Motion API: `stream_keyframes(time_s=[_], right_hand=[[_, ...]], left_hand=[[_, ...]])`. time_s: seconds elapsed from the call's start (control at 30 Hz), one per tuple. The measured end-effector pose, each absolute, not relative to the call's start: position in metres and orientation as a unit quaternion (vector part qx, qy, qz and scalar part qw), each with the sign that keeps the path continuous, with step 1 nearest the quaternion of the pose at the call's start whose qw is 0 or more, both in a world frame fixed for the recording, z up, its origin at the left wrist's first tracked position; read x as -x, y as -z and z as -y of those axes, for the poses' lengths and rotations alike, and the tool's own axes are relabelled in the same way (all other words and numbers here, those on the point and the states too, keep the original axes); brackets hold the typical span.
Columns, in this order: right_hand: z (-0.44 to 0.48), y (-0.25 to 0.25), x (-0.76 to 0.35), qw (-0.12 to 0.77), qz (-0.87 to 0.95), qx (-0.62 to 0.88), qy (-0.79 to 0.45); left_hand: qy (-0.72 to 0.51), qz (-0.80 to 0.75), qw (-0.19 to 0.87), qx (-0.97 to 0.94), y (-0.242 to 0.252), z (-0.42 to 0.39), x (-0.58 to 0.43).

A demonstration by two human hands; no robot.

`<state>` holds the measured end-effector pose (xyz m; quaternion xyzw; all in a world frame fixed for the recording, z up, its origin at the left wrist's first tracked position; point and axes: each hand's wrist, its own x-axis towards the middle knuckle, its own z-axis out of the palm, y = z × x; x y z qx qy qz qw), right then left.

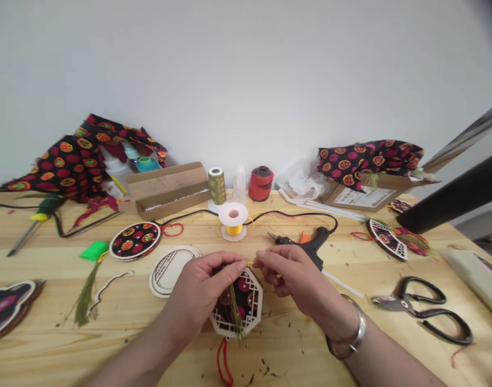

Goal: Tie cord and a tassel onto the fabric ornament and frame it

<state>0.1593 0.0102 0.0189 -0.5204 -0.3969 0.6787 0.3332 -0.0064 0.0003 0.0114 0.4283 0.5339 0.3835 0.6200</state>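
An octagonal ornament (254,301) with a white lattice frame and dark patterned fabric lies at the front centre, a red cord loop (225,363) at its lower edge. Over its top edge my left hand (211,277) pinches a short yellow cord (250,263). The cord's other end is between the closed fingertips of my right hand (288,269), just right of the ornament. Green tassel threads (233,314) hang down across the fabric below my left fingers. My left hand covers the ornament's upper left part.
Behind the hands stands a spool of yellow cord (233,228). A black glue gun (310,246) lies behind my right hand, scissors (415,306) at the right. A round ornament (135,241), a white round frame (169,269) and a green tassel (86,295) lie left. Boxes line the wall.
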Motion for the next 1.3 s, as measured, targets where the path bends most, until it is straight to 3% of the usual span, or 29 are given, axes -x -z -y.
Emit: stream_keyframes(time_s=[0.8,1.3], right_hand=[[-0.01,-0.015,-0.161,0.299,0.476,0.507,-0.653],[-0.008,-0.012,-0.159,0.328,0.46,0.497,-0.659]], left_hand=[[-0.357,-0.555,0.56,-0.501,-0.012,0.0,0.006],[-0.37,-0.522,0.625,-0.448,-0.008,-0.001,0.007]])
